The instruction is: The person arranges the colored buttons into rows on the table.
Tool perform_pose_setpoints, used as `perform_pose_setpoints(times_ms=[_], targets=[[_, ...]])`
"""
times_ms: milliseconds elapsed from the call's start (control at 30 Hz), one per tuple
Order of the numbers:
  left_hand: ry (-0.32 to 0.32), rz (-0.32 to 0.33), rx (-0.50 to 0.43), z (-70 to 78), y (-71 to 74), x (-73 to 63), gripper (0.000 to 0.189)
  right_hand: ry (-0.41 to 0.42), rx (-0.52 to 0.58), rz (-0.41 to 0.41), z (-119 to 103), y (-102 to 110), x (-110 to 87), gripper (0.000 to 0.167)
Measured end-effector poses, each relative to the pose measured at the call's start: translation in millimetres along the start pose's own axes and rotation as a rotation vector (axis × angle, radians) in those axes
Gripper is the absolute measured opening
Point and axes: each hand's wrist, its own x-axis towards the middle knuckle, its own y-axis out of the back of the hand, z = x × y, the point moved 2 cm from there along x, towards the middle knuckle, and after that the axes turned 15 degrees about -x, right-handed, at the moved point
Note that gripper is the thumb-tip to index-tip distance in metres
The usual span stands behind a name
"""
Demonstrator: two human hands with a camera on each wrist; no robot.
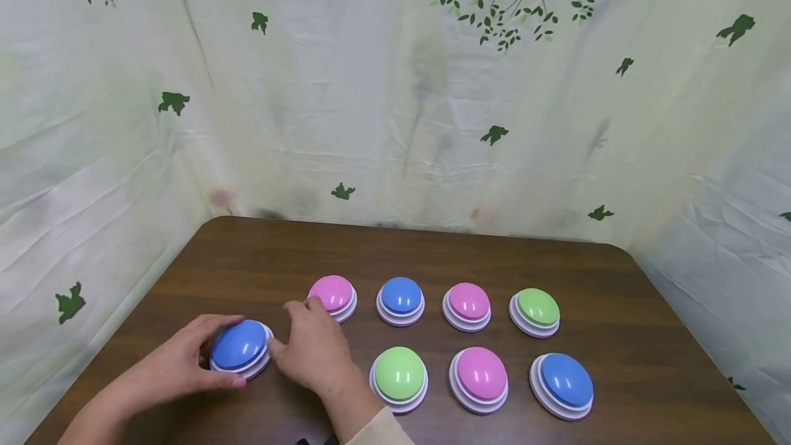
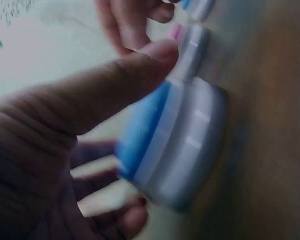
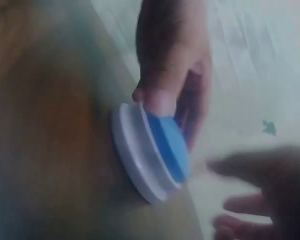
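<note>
A large blue push button point(image 1: 239, 345) on a white round base is at the left end of the near row. My left hand point(image 1: 176, 362) holds it by the edge, thumb on the near side and fingers round the far side. In the head view the button leans, its dome turned toward the left. My right hand point(image 1: 318, 345) is just right of it with fingers slightly bent, overlapping the lower edge of a pink button point(image 1: 330, 292) behind. A gap shows between the right hand's fingers point(image 3: 245, 205) and the blue dome point(image 3: 171, 150) in the right wrist view.
Along the far row stand a smaller blue button point(image 1: 402, 296), another pink one point(image 1: 468, 301) and a green one point(image 1: 537, 307). The near row continues with green point(image 1: 399, 373), pink point(image 1: 482, 374) and blue point(image 1: 566, 380) buttons. Leaf-printed cloth point(image 1: 395, 88) surrounds the brown table point(image 1: 432, 246).
</note>
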Motion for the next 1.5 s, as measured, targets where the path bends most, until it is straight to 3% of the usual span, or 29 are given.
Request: perform_pose_setpoints(times_ms=[100, 200, 467, 767, 967, 1200, 1367, 1500], targets=[[-0.024, -0.006, -0.067, -10.3, -2.5, -7.0, 0.102, 0.047, 0.021, -0.087, -14.0, -10.3, -5.7, 0.067], [-0.023, -0.012, -0.084, -16.4, -1.3, -7.1, 0.102, 0.042, 0.025, -0.107, -26.3, -22.1, -11.0, 0.075], [-0.043, 0.034, -0.118, -20.1, -5.9, -9.5, 0.079, -0.036, 0.040, -0.005, -28.4, -37.6, -11.9, 0.065], [-0.081, 0.058, -0.104, -16.2, -12.7, -6.5, 0.074, -0.071, 0.039, 0.001, -23.4, -41.5, -13.3, 0.061], [-0.147, 0.060, -0.153, -5.5, -31.6, -3.9, 0.071, -0.032, -0.081, 0.035, -9.1, -32.2, -27.3, 0.063], [-0.236, 0.030, -0.204, 21.4, -58.7, 1.6, 0.071, 0.004, -0.252, 0.033, 18.5, -2.9, -49.5, 0.067], [-0.317, 0.051, -0.154, 36.5, -76.3, 5.0, 0.073, 0.061, -0.392, 0.057, 36.1, 10.5, -59.6, 0.069], [-0.323, 0.043, -0.123, 38.4, -83.7, 4.6, 0.073, 0.118, -0.475, 0.044, 42.4, 10.6, -59.7, 0.071]])
